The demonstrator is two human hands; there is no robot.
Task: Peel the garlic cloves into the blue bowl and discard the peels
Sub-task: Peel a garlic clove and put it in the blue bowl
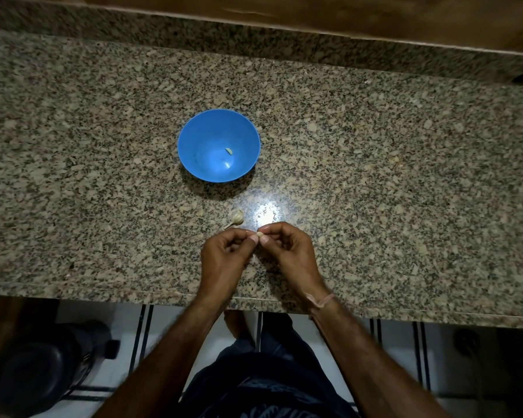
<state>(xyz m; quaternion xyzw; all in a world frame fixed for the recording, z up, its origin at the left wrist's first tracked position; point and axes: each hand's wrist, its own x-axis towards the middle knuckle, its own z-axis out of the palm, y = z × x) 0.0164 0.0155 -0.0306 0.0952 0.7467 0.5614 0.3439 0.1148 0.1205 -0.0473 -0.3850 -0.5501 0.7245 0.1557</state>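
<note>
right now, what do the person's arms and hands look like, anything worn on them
The left forearm and right forearm are bare, with no sleeves in view. The left hand and right hand wear no gloves. A thin pale pinkish band circles the right wrist; no watch shows.

A speckled granite counter (375,176) under wood panelling (344,13), above white striped floor tiles (399,357).

No text, label or number can be read anywhere.
</note>
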